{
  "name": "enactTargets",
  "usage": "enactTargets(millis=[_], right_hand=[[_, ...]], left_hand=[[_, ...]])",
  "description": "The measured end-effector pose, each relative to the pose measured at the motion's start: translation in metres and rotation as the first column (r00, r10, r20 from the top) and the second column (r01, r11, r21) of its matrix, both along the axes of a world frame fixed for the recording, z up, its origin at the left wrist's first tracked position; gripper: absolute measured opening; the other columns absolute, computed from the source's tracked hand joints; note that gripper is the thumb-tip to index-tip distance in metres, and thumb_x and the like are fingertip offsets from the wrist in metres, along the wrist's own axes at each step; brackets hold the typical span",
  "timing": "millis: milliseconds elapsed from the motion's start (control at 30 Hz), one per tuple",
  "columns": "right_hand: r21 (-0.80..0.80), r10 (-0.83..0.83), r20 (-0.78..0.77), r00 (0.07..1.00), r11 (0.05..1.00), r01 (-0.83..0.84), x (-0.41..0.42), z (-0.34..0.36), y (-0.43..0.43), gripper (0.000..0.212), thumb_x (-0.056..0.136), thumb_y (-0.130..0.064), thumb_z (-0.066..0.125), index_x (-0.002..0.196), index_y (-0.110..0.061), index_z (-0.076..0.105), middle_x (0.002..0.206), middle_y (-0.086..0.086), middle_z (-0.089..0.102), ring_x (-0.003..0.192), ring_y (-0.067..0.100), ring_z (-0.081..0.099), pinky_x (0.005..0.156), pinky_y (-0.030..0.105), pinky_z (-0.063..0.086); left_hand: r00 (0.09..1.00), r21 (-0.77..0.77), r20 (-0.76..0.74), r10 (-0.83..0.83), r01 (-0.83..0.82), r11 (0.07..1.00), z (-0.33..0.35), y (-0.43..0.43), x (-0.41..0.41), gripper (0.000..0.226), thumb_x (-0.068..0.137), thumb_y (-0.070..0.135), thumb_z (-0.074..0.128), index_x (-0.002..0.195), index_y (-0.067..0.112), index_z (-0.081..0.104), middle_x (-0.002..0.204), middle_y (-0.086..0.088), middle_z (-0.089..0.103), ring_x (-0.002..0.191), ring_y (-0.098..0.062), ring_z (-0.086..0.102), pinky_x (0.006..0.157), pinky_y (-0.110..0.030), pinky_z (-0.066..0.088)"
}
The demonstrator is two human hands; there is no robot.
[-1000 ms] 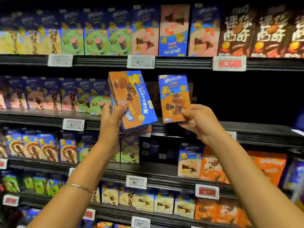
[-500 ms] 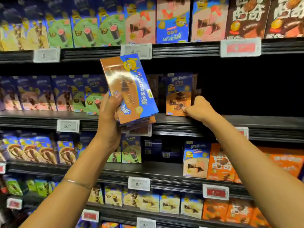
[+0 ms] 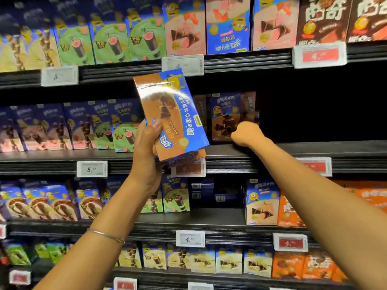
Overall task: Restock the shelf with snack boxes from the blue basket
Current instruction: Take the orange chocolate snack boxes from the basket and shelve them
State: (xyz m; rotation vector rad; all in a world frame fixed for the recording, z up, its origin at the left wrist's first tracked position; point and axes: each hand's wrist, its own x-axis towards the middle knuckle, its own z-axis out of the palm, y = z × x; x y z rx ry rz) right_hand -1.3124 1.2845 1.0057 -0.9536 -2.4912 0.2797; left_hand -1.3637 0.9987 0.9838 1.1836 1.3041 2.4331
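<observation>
Left hand is gripping a small stack of brown-and-blue cardboard snack boxes, tilted, just off the front edge of the black metal shelf. Right hand is curled against an upright brown-and-blue box standing on that shelf; can't tell if its fingers actually grip it.

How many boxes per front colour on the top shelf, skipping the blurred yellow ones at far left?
Green boxes: 3
Pink boxes: 3 (the middle one stands upside down, blue half at the bottom)
Brown boxes: 2 (the right one is cut off by the frame edge)
Total: 8
</observation>
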Motion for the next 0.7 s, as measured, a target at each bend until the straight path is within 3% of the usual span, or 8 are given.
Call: enactTargets(millis=[133,200,300,400,500,567,700], right_hand=[[0.037,-0.024,0.101,0.995,0.999,0.021,-0.012,0.001,0.007,0.024,0.099,-0.024,0.045,0.095,-0.006,0.06,0.119,0.023,0.065,0.088,0.034,0.054,0.075,0.033,0.039],[0.018,-0.03,0.109,0.994,0.999,0.028,-0.018,0.001,0.009,0.03,0.1,-0.032,0.044,0.091,-0.007,0.058,0.112,0.02,0.065,0.085,0.032,0.051,0.076,0.034,0.039],[-0.012,-0.031,0.065,0.997,0.999,0.032,-0.023,0.0,0.01,0.035,0.096,-0.038,0.045,0.073,-0.013,0.052,0.09,0.012,0.055,0.078,0.029,0.049,0.075,0.035,0.038],[-0.039,-0.055,0.072,0.996,0.998,0.058,-0.025,0.0,0.011,0.034,0.095,-0.036,0.047,0.07,-0.013,0.053,0.091,0.012,0.06,0.077,0.028,0.053,0.076,0.036,0.041],[-0.033,-0.088,0.091,0.992,0.995,0.091,-0.028,0.003,0.015,0.029,0.094,-0.029,0.051,0.106,-0.006,0.065,0.118,0.019,0.064,0.096,0.036,0.059,0.085,0.04,0.049],[-0.003,-0.112,0.047,0.993,0.994,0.112,-0.03,0.004,0.016,0.042,0.092,-0.022,0.055,0.131,-0.007,0.057,0.131,0.021,0.059,0.109,0.039,0.061,0.09,0.043,0.052],[0.019,-0.131,0.027,0.991,0.991,0.13,-0.037,0.002,0.019,0.048,0.09,-0.016,0.058,0.136,-0.008,0.053,0.133,0.02,0.057,0.113,0.039,0.06,0.088,0.043,0.054]], left_hand=[[1.0,0.013,0.008,-0.024,0.024,1.0,0.001,0.0,0.003,0.082,0.075,0.052,0.067,0.139,0.003,0.056,0.117,-0.009,0.072,0.099,-0.022,0.073,0.089,-0.038,0.058],[1.0,0.014,0.005,-0.026,0.026,1.0,0.001,0.001,0.005,0.09,0.075,0.052,0.067,0.145,-0.002,0.051,0.122,-0.012,0.07,0.101,-0.025,0.071,0.091,-0.039,0.058],[0.999,0.018,0.034,-0.034,0.033,0.999,0.0,0.003,0.006,0.088,0.075,0.053,0.068,0.144,0.0,0.052,0.12,-0.01,0.072,0.1,-0.023,0.073,0.087,-0.036,0.059],[0.998,0.007,0.051,-0.031,0.031,1.0,-0.001,0.003,0.006,0.08,0.074,0.053,0.068,0.14,0.008,0.056,0.122,-0.009,0.072,0.102,-0.024,0.073,0.092,-0.042,0.058],[0.997,0.009,0.069,-0.02,0.019,1.0,-0.002,0.003,0.005,0.078,0.074,0.054,0.069,0.137,0.01,0.058,0.122,-0.009,0.073,0.104,-0.026,0.072,0.097,-0.047,0.056],[0.997,0.013,0.078,-0.022,0.021,1.0,-0.002,0.002,0.005,0.075,0.074,0.054,0.069,0.135,0.011,0.059,0.119,-0.007,0.074,0.102,-0.024,0.073,0.094,-0.044,0.056],[0.997,0.008,0.078,-0.008,0.007,1.0,-0.001,0.001,0.007,0.085,0.072,0.054,0.069,0.14,0.006,0.056,0.118,-0.007,0.074,0.099,-0.023,0.074,0.091,-0.041,0.057]])
